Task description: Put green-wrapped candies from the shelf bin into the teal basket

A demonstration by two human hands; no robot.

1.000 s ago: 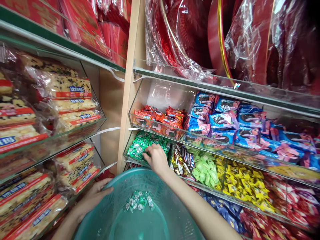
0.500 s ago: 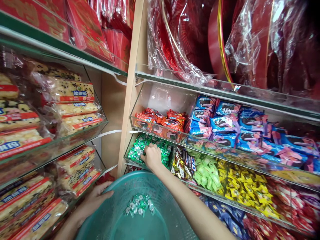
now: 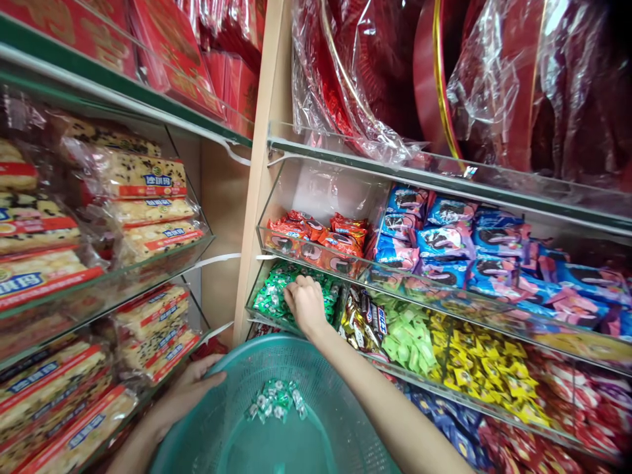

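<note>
My left hand [image 3: 187,390] grips the left rim of a round green plastic basket [image 3: 340,421] held low in front of me. A small heap of green-wrapped candies [image 3: 276,399] lies in the basket. My right hand [image 3: 305,304] reaches into a clear shelf bin of green candies [image 3: 269,295], fingers curled down into the pile and partly buried; what they hold is hidden.
Clear acrylic bins hold red packets [image 3: 316,237], blue cookie packs [image 3: 444,240], brown-gold candies [image 3: 363,316], light green [image 3: 407,336] and yellow candies [image 3: 474,368]. Wrapped cake bars [image 3: 143,197] fill the left shelves. Red gift boxes in plastic [image 3: 444,72] sit on top shelves.
My right hand has shifted slightly within the green candy bin, fingers digging into the pile. My left hand and the basket have barely moved.
</note>
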